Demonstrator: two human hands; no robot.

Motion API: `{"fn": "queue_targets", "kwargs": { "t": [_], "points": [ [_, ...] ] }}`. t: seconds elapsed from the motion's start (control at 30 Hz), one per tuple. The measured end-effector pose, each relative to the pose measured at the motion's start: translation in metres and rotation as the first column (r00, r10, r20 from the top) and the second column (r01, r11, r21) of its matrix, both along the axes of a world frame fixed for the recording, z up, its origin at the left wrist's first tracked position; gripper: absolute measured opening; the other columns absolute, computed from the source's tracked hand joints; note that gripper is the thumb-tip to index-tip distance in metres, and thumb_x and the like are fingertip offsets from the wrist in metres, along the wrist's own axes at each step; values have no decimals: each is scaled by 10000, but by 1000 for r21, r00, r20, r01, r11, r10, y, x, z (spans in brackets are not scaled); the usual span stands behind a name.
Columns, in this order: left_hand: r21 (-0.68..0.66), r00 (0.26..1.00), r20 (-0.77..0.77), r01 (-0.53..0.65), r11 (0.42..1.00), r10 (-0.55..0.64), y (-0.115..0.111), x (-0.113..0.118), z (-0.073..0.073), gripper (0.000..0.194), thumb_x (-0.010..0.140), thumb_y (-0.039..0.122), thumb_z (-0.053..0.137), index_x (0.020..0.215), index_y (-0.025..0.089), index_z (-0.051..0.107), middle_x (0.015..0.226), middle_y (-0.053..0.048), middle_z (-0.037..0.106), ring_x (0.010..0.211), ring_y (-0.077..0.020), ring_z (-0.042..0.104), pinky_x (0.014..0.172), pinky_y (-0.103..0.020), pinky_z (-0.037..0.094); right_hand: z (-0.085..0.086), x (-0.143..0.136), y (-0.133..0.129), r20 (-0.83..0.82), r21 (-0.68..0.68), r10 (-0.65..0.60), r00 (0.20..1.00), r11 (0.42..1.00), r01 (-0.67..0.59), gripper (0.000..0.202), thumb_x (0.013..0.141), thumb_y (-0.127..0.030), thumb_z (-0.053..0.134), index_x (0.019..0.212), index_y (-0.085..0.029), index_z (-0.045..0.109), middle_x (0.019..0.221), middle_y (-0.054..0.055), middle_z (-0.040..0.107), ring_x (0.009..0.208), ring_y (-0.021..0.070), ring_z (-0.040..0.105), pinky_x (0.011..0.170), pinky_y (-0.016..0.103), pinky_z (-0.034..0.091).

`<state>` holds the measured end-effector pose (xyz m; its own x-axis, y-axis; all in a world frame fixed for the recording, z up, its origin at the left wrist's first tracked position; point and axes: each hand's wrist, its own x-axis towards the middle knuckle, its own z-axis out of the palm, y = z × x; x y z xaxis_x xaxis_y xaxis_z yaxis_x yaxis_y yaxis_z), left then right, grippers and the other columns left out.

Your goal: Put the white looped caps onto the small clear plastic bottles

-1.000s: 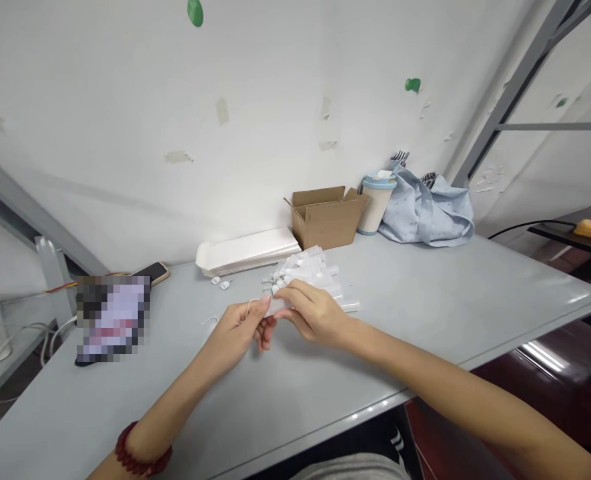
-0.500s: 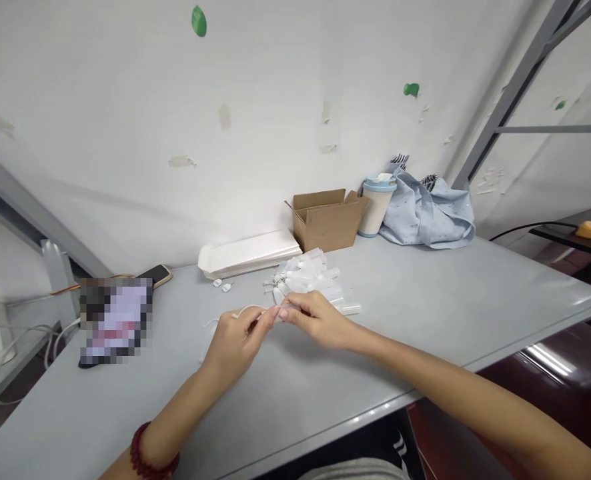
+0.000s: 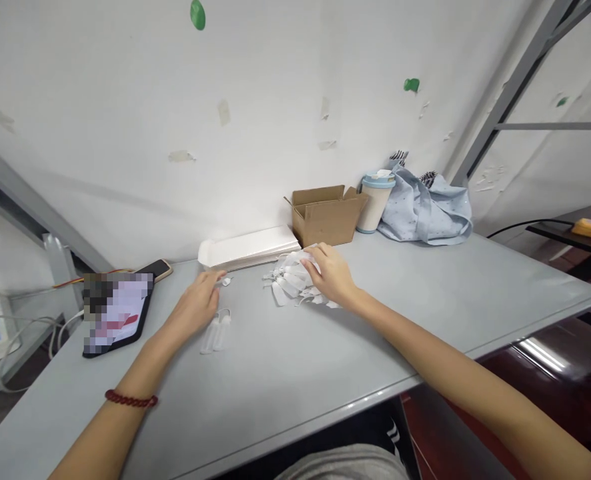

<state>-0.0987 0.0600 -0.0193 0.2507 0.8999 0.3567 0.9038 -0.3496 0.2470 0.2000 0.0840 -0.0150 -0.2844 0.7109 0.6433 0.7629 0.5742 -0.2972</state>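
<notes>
My left hand (image 3: 199, 303) is over the table, its fingers stretched out beside a small white tag (image 3: 226, 282). Whatever lies under those fingertips is hidden. Just in front of that wrist, two translucent plastic sleeves (image 3: 218, 332) with thin white loops lie flat side by side. My right hand (image 3: 331, 275) rests at the pile of translucent plastic sleeves (image 3: 288, 280), thumb and fingers closed around one of them. Part of the pile is covered by this hand.
Behind the pile stand a stack of white card (image 3: 248, 247), an open cardboard box (image 3: 325, 217), a lidded cup (image 3: 375, 203) and a light blue cloth bag (image 3: 425, 207). A phone (image 3: 120, 320) with a blurred screen lies at the left, near another dark device (image 3: 158, 269) and cables.
My hands have come apart. The left moved left and back to the small tags, the right to the pile. The two looped sleeves near my left wrist now show in full.
</notes>
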Motion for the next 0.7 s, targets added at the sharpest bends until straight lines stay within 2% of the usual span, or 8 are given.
{"fn": "queue_targets", "kwargs": {
  "t": [0.1, 0.2, 0.37, 0.5, 0.57, 0.7],
  "points": [
    [-33, 998, -11, 62, 998, -63, 4, 1, -11, 414, 842, 175, 288, 1161, 154, 551, 1142, -128, 580, 1031, -255, 559, 877, -396, 446, -3, 1, 3, 1, 41, 15, 1000, 999, -15, 218, 882, -226, 486, 1059, -157, 592, 1008, 136, 545, 951, 275, 466, 790, 403, 433],
    [-55, 997, -9, 80, 995, -81, 6, 4, -12, 406, 828, 170, 287, 1080, 161, 605, 1144, -122, 591, 1073, -257, 550, 916, -396, 434, 0, 1, 1, -77, 80, 48, 996, 996, -42, 191, 883, -216, 477, 1023, -160, 594, 1020, 133, 532, 974, 274, 451, 832, 421, 428],
    [-71, 996, -21, 80, 994, -82, 5, 4, -9, 354, 759, 113, 322, 908, 156, 641, 1003, -113, 654, 972, -251, 604, 888, -385, 456, 9, -4, -11, -160, 149, 118, 980, 984, -94, 140, 898, -214, 445, 933, -167, 572, 986, 125, 544, 958, 252, 464, 841, 411, 415],
    [-52, 998, -16, 58, 997, -59, 4, 4, -9, 336, 722, 72, 331, 870, 154, 621, 910, -103, 659, 871, -237, 629, 798, -367, 500, 8, -18, -29, -144, 167, 243, 959, 962, -218, 118, 894, -189, 432, 903, -181, 549, 946, 110, 551, 920, 232, 480, 811, 388, 419],
    [-29, 998, -9, 55, 998, -56, 6, 5, -9, 375, 725, 55, 320, 947, 146, 608, 993, -111, 647, 918, -231, 621, 814, -370, 501, 3, -26, -40, -109, 158, 317, 942, 941, -299, 109, 887, -170, 433, 897, -179, 542, 942, 109, 552, 915, 225, 481, 799, 371, 419],
    [13, 995, -11, 100, 995, -99, 18, 9, -13, 451, 705, 25, 328, 1046, 125, 605, 1255, -129, 555, 1162, -243, 511, 979, -404, 417, -10, -41, -57, 20, 82, 427, 904, 900, -427, 111, 872, -144, 428, 883, -161, 537, 922, 112, 561, 863, 216, 469, 750, 358, 405]
  ]
}}
